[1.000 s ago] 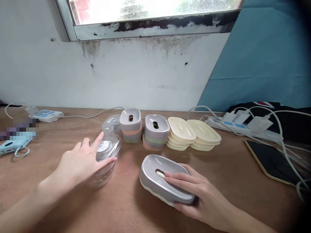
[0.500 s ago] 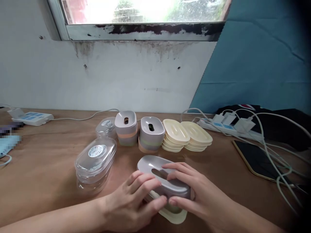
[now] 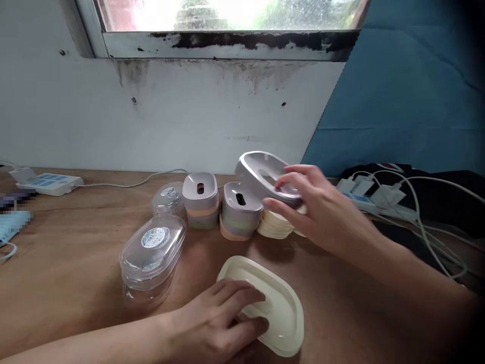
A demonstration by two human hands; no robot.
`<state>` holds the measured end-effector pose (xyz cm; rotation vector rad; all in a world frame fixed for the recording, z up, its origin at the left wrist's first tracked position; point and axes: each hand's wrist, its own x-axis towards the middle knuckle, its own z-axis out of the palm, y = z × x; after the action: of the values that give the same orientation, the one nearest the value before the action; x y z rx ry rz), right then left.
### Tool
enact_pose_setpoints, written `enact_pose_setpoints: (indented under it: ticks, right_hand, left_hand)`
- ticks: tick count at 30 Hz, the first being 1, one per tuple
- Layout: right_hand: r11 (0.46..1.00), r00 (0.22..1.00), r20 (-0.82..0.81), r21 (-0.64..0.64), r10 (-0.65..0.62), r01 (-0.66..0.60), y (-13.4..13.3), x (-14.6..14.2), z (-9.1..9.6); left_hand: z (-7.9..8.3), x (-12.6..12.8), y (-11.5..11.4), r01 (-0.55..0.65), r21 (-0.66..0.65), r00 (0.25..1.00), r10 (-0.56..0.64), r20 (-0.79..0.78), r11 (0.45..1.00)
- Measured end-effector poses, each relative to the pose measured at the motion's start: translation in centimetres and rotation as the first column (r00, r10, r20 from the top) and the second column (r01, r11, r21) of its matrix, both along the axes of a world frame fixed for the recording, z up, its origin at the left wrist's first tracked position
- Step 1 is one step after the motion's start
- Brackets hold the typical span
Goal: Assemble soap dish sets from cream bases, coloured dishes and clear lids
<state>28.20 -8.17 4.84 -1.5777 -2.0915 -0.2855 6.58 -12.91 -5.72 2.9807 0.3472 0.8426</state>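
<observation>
My right hand (image 3: 318,210) grips a grey oval top piece with a slot (image 3: 265,174) and holds it tilted in the air above the stacks at the back. My left hand (image 3: 217,316) rests with curled fingers on a cream oval tray (image 3: 280,308) lying flat on the wooden table (image 3: 76,263) near me. Two stacks of grey slotted pieces (image 3: 200,197) (image 3: 239,210) stand behind. A pile of cream trays (image 3: 275,225) lies partly hidden under my right hand.
A stack of clear oval lids with a round sticker (image 3: 153,255) sits left of the cream tray, a smaller clear stack (image 3: 168,198) behind it. A white power strip (image 3: 47,183) lies far left. Another strip with chargers and cables (image 3: 382,194) is at right.
My right hand has lifted the grey top off the cream tray and carried it up and back. My left hand came from the clear lids and stays on the cream tray.
</observation>
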Motion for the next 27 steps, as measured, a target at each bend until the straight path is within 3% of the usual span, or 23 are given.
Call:
enact_pose_setpoints:
  ticks: [1,5,13,23,27]
  right_hand:
    - [0.999,0.996,0.078,0.030,-0.041,0.038,1.2,-1.0,-0.5]
    - [0.986,0.943,0.305,-0.048,-0.136,0.158,3.7,-3.8,-2.7]
    - [0.987,0.943,0.330,-0.131,-0.047,0.095,3.5,-3.0,-3.5]
    - [0.995,0.944,0.329,-0.099,0.020,0.013,4.2,-2.7,-3.3]
    - [0.995,0.933,0.355,-0.091,0.059,-0.028,4.1,-2.3,-3.9]
  left_hand:
    - [-0.1,0.0,0.1,-0.005,0.000,1.000,0.005,-0.012,1.000]
    - [-0.8,0.1,0.3,-0.015,0.019,1.000,0.016,-0.025,1.000]
    - [-1.0,0.2,0.4,-0.015,-0.026,1.000,0.014,-0.028,1.000]
    - [-0.4,0.3,0.2,-0.012,-0.130,0.999,0.005,-0.053,0.991]
    - [-0.4,0.2,0.4,-0.112,-0.165,0.993,0.104,-0.055,0.980]
